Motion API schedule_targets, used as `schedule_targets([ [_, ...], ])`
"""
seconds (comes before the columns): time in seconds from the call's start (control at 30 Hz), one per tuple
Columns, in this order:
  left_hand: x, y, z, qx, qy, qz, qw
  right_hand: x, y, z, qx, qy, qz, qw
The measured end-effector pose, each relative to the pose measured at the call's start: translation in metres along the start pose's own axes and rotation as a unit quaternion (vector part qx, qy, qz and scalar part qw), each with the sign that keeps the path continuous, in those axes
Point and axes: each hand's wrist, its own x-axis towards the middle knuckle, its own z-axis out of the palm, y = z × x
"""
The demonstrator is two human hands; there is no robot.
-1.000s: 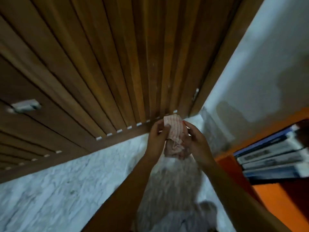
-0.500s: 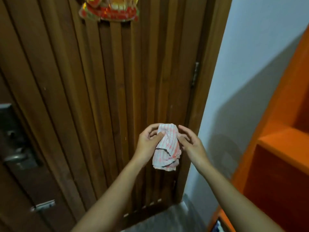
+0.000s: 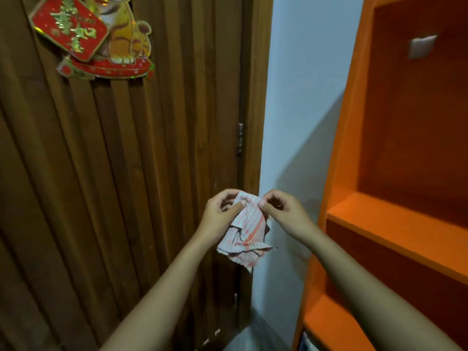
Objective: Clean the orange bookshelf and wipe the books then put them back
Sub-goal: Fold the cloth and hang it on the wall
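Observation:
A white cloth with red stripes (image 3: 247, 234) hangs in front of me at chest height. My left hand (image 3: 220, 214) pinches its upper left edge and my right hand (image 3: 283, 211) pinches its upper right edge, so the cloth droops between them. The orange bookshelf (image 3: 395, 224) stands on the right, its upper shelves bare in this view. A sliver of a book (image 3: 305, 342) shows on the lowest visible shelf, at the bottom edge.
A brown slatted wooden door (image 3: 126, 198) fills the left, with a red and gold paper decoration (image 3: 88, 39) stuck near its top. A pale wall (image 3: 304, 110) runs between door frame and bookshelf. A strip of marbled floor (image 3: 243, 338) shows below.
My view has risen from the floor and the stacked books to the upper shelves. The cloth, bunched between my hands before, now hangs more spread out from both pinches.

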Motion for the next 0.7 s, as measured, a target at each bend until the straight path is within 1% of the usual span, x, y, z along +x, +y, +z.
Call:
schedule_targets([
  [0.13, 0.006, -0.008, 0.011, -0.010, -0.110, 0.024, 0.994, -0.030, -0.015, -0.015, -0.093, 0.059, 0.030, 0.993],
  [0.2, 0.000, -0.007, 0.025, -0.029, -0.149, 0.031, 0.988, -0.050, -0.024, -0.026, -0.143, 0.082, 0.039, 0.986],
  [0.3, -0.012, 0.003, 0.056, -0.069, -0.197, 0.042, 0.977, -0.085, -0.041, -0.047, -0.191, 0.109, 0.065, 0.973],
  [0.4, -0.030, 0.022, 0.093, -0.076, -0.228, 0.085, 0.967, -0.126, -0.061, -0.073, -0.225, 0.143, 0.095, 0.959],
  [0.47, -0.044, 0.034, 0.118, -0.100, -0.243, 0.120, 0.957, -0.156, -0.076, -0.090, -0.243, 0.168, 0.118, 0.948],
  [0.57, -0.072, 0.057, 0.161, -0.152, -0.300, 0.127, 0.933, -0.206, -0.097, -0.115, -0.278, 0.214, 0.155, 0.924],
  [0.7, -0.115, 0.096, 0.218, -0.221, -0.414, 0.120, 0.875, -0.278, -0.130, -0.148, -0.337, 0.281, 0.194, 0.878],
])
